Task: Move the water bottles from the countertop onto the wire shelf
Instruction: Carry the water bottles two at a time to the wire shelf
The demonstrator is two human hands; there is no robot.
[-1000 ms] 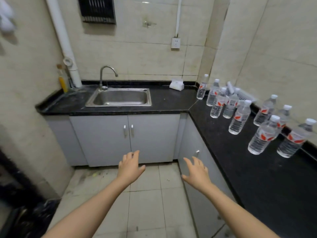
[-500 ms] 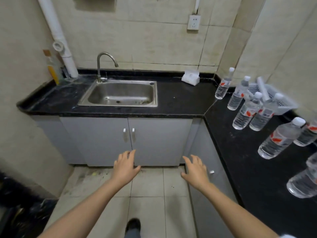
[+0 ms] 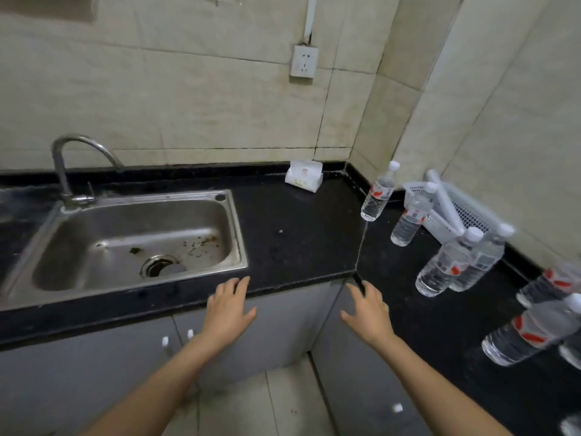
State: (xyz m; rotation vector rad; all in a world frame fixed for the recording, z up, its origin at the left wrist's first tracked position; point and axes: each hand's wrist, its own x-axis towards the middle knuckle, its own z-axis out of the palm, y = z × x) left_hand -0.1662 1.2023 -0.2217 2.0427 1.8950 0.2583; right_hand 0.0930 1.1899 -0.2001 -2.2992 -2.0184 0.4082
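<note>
Black L-shaped countertop (image 3: 298, 240) w/ sink (image 3: 141, 215) (steel) — 2 tiled walls (image 3: 188, 105).

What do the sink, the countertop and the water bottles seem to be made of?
Sink: probably stainless steel, brushed grey with dull reflections. Countertop: black polished stone, perhaps granite, faintly speckled. Water bottles: clear thin plastic, see-through, white caps.
</note>
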